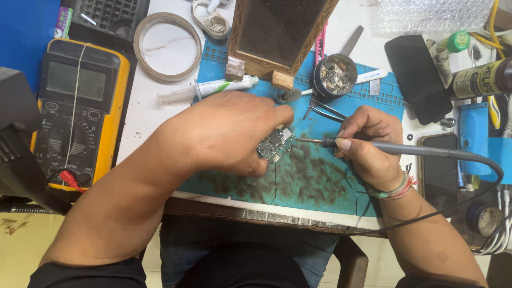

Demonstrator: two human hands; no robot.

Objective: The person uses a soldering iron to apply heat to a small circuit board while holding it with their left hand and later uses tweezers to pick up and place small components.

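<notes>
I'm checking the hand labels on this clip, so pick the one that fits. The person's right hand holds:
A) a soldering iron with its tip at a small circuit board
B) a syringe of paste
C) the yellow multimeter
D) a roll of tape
A: the right hand grips the soldering iron like a pen, its tip reaching the small circuit board pinched in the left hand.

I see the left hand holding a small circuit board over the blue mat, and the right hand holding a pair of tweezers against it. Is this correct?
Not quite. The head view shows the right hand holding a soldering iron with a cable, its tip at the small circuit board. The tweezers lie untouched on the blue mat. The left hand does hold the board.
</notes>
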